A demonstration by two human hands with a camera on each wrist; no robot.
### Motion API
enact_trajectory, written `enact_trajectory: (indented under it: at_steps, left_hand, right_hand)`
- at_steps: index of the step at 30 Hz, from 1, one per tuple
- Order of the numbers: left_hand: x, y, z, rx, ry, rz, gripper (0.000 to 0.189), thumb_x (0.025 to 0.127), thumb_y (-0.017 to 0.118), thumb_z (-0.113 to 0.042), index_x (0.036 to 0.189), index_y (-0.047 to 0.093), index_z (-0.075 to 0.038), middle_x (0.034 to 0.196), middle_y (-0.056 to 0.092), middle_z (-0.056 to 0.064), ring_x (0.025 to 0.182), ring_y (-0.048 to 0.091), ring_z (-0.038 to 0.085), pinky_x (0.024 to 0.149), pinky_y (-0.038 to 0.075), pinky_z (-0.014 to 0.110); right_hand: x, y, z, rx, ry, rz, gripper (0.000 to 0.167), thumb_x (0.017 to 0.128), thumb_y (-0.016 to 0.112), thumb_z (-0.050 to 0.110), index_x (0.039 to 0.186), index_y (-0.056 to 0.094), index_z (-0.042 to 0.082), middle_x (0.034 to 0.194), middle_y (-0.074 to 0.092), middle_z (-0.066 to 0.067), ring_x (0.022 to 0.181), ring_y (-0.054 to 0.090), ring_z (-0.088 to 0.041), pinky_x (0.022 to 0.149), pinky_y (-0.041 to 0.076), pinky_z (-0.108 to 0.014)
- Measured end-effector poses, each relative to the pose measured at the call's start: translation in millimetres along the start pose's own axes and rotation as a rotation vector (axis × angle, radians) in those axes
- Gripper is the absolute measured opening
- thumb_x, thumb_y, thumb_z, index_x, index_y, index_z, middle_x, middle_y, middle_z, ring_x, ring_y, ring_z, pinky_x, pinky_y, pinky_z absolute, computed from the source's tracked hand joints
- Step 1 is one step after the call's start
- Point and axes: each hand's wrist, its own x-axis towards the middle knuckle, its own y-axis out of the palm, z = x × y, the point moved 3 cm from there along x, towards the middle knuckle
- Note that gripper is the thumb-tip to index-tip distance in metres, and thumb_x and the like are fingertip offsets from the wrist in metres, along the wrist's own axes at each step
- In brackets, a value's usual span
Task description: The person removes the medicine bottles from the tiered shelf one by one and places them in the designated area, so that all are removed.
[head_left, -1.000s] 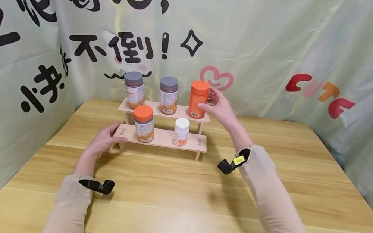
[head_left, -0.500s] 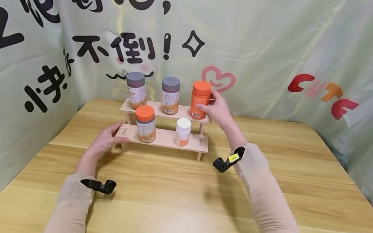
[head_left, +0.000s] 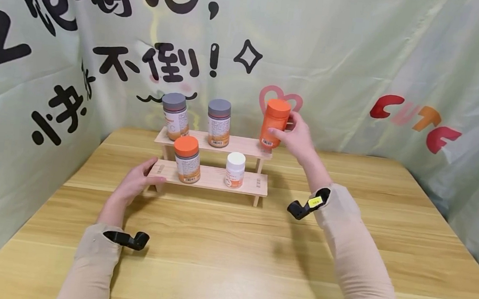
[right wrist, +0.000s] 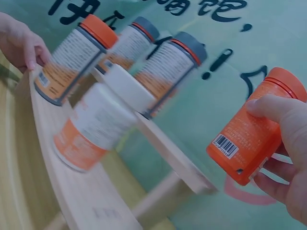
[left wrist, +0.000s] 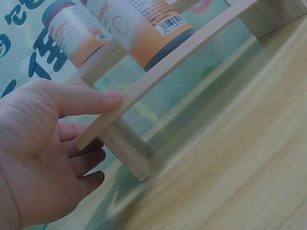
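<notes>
My right hand (head_left: 297,135) grips an all-orange pill bottle (head_left: 274,124) between thumb and fingers. In the right wrist view this bottle (right wrist: 256,129) is tilted and apart from the upper tier's right end. At the left, my left hand (head_left: 136,178) holds the lower tier's end of a two-tier wooden rack (head_left: 208,179). In the left wrist view its thumb (left wrist: 111,99) presses the board's edge, with the fingers behind it. Two grey-capped bottles, one left (head_left: 175,117) and one mid-shelf (head_left: 218,123), stand on the upper tier. Below stand an orange-capped bottle (head_left: 187,160) and a small white bottle (head_left: 235,170).
The rack stands towards the back of a wood-grain table (head_left: 212,253). Behind it hangs a pale green curtain (head_left: 331,52) with printed lettering, and it also closes off the left and right sides. Each wrist wears a black camera.
My right hand has closed on the orange bottle, lifted it off the upper tier and moved it to the right, tilting it. The left hand stays on the rack.
</notes>
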Motion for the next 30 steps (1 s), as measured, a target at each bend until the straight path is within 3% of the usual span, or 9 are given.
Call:
enact_trajectory:
  at_steps: [9,14,30]
  left_hand:
    - [-0.3,-1.0,0.2,0.030,0.004,-0.007,0.086,0.085,0.066,-0.017,0.146,0.010,0.004,0.152,0.010,0.023,0.138,0.013,0.035,0.111,0.012,0.046]
    - [0.4,-0.4,1.2,0.027,0.010,-0.008,0.085,0.085,0.066,-0.016,0.146,0.011,0.005,0.151,0.010,0.023,0.138,0.013,0.035,0.111,0.012,0.046]
    - [0.8,-1.0,3.6,0.027,0.007,-0.018,0.085,0.085,0.066,-0.016,0.146,0.012,0.005,0.151,0.011,0.023,0.138,0.013,0.035,0.111,0.012,0.046]
  right_hand:
    - [-7.7,-36,-25,0.008,0.064,-0.081,0.060,0.085,0.065,0.015,0.135,0.034,0.000,0.125,0.046,-0.019,0.109,0.048,-0.032,0.092,0.042,-0.043]
    - [-16.7,-48,-41,-0.010,0.083,-0.087,0.063,0.087,0.064,0.017,0.137,0.031,-0.001,0.127,0.044,-0.022,0.111,0.046,-0.033,0.094,0.041,-0.044]
    - [-32.2,-37,-98,-0.131,0.151,-0.092,0.063,0.085,0.065,0.014,0.135,0.034,-0.005,0.123,0.048,-0.025,0.110,0.048,-0.038,0.092,0.041,-0.048]
